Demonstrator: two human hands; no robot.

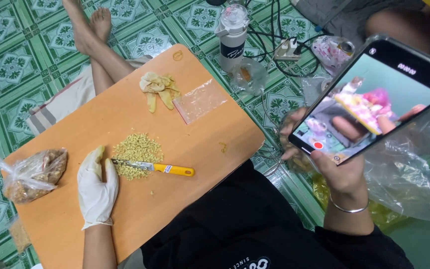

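Note:
My left hand (96, 188), in a white glove, rests flat on the orange board (185, 144) with its fingertips at the blade of a yellow-handled knife (155, 167). The blade lies across a pile of finely chopped yellow bits (136, 148). My right hand (335, 172), bare with a thin bracelet, holds a phone (372, 99) up off the board to the right; its screen shows a camera view. Pale sliced pieces (157, 89) lie at the board's far end beside a small clear zip bag (201, 101).
A tied plastic bag of brown bits (35, 174) sits on the board's left corner. Beyond the board stand a white bottle (232, 35), a power strip with cables (287, 50) and crumpled clear plastic (409, 169). Another person's bare legs (93, 40) stretch across the green tiled floor.

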